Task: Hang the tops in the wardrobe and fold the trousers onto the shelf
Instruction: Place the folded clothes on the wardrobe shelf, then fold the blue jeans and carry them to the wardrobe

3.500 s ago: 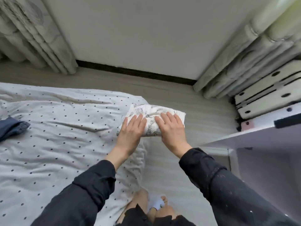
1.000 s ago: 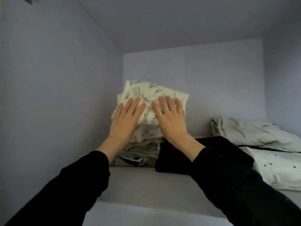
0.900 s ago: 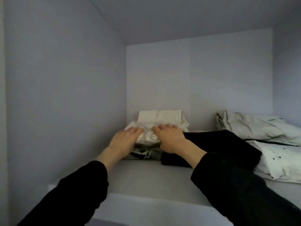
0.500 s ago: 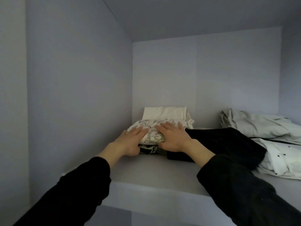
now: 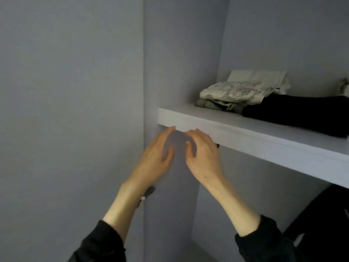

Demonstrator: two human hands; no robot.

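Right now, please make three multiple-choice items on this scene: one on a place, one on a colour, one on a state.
1. Where does the folded printed garment lie?
A. on the grey folded garment on the shelf
B. under the shelf
C. in the left hand

2. What colour is the garment to its right?
A. red
B. black
C. yellow

3. How are the two hands?
A. both hold clothes
B. only the right hand holds something
C. both empty

Key: A, it tops the stack; B, it is dark; C, fingers hold nothing.
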